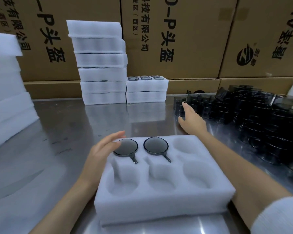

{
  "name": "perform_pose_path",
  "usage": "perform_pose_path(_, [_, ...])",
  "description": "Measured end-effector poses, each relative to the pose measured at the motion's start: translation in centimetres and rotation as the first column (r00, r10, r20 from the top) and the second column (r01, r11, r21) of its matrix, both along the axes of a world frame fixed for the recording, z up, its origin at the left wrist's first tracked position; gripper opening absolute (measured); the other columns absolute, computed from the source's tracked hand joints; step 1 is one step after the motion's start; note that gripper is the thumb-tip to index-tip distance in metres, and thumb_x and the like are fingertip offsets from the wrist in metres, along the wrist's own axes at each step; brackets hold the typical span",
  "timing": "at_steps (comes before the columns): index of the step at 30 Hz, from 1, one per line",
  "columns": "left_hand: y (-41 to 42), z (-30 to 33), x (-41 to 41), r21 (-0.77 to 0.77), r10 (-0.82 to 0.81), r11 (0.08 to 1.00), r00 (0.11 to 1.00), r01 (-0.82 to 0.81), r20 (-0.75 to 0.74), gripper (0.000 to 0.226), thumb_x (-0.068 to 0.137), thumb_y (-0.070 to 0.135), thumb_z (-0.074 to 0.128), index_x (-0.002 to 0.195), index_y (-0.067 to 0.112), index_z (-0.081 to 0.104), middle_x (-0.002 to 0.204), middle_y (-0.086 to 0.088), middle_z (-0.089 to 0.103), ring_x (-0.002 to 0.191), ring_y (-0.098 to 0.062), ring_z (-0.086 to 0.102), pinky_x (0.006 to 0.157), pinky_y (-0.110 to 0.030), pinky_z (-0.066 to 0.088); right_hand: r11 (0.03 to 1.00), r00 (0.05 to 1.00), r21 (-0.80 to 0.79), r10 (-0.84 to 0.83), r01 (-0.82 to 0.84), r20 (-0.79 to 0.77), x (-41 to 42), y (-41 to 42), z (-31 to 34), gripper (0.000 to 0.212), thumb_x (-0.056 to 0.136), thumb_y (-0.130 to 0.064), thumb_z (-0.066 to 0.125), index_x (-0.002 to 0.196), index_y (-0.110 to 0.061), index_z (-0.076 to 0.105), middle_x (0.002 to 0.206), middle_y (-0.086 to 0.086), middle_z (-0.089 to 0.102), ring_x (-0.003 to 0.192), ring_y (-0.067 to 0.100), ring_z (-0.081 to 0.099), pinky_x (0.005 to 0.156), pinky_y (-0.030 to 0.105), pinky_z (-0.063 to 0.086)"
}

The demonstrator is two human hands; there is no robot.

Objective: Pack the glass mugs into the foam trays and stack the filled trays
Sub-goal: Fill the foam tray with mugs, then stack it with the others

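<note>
Nearest to the camera lies a foam tray (159, 196) with six round pockets, on a metal table (61, 119). Two dark glass mugs sit in its far row: the first mug (126, 146) is directly under the fingers of the left hand (102, 149), and the second mug (155, 145) is just to the right of that hand. Their handles point toward the person and lie in the foam slots. The third far pocket and the three near pockets hold nothing.

The left hand rests at the far left corner of the tray, fingers relaxed and together, touching the rim of the first mug; it holds nothing. The right hand (192, 118) reaches forward and to the right, fingers spread and straight, with the fingertips at the loose mugs (243, 112) piled just beyond it. It does not grip any mug yet, as far as I can see.

To do this step well, I think the right hand should take one mug from the edge of the pile, not from the middle, so the others do not fall. Then it should turn the handle toward the slot before lowering it into the pocket. The left hand can keep the light tray steady.

Behind the left hand, far away, filled trays (102, 65) stand in a tall stack, with a shorter stack (146, 89) beside it.
</note>
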State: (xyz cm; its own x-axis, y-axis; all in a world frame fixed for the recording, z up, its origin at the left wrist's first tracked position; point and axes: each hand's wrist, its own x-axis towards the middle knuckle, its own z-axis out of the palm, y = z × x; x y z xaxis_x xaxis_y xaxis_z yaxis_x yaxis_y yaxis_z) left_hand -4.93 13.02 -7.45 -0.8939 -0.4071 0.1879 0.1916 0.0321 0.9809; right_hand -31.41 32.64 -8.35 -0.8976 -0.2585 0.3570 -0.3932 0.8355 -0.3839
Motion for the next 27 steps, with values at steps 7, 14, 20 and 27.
perform_pose_path(7, [0.1, 0.2, 0.0, -0.06, 0.002, 0.998, 1.0, -0.003, -0.018, 0.027, 0.091, 0.008, 0.05, 0.107, 0.02, 0.068, 0.094, 0.021, 0.071, 0.083, 0.013, 0.062, 0.061, 0.0, 0.042, 0.998, 0.96, 0.022, -0.045, 0.053, -0.277, 1.5, 0.0, 0.2, 0.026, 0.097, -0.023, 0.048, 0.12, -0.016, 0.055, 0.123, 0.002, 0.049, 0.112, 0.021, 0.045, 0.067, 0.03, 0.04])
perform_pose_path(14, [0.1, 0.4, 0.3, -0.083, 0.017, 0.996, 1.0, -0.017, -0.005, 0.027, 0.092, 0.006, 0.05, 0.105, 0.021, 0.069, 0.096, 0.018, 0.07, 0.084, 0.014, 0.061, 0.064, -0.001, 0.042, 0.998, 0.935, -0.061, -0.044, 0.024, -0.352, 4.6, 1.4, 0.1, 0.017, 0.088, -0.034, 0.063, 0.087, -0.017, 0.064, 0.099, -0.002, 0.054, 0.094, 0.017, 0.042, 0.065, 0.029, 0.036])
perform_pose_path(20, [0.2, 0.8, 0.7, -0.118, 0.013, 0.993, 1.0, -0.011, 0.014, 0.027, 0.093, 0.007, 0.049, 0.108, 0.021, 0.067, 0.105, 0.017, 0.065, 0.08, 0.019, 0.058, 0.062, 0.002, 0.04, 0.979, 0.955, -0.2, -0.014, -0.048, -0.298, 8.7, 2.5, -0.3, 0.036, 0.077, -0.045, 0.07, 0.061, -0.023, 0.047, 0.093, -0.008, 0.047, 0.089, 0.014, 0.033, 0.08, 0.032, 0.034])
perform_pose_path(27, [0.1, 1.2, 1.4, -0.114, -0.025, 0.993, 0.998, 0.03, 0.05, 0.026, 0.094, 0.01, 0.049, 0.107, 0.022, 0.068, 0.094, 0.02, 0.067, 0.077, 0.013, 0.062, 0.06, -0.002, 0.043, 0.961, 0.99, -0.269, -0.029, 0.065, 0.135, 10.9, 5.8, -0.4, 0.043, 0.079, -0.063, 0.054, 0.107, -0.031, 0.06, 0.115, -0.008, 0.061, 0.105, 0.018, 0.056, 0.087, 0.038, 0.046])
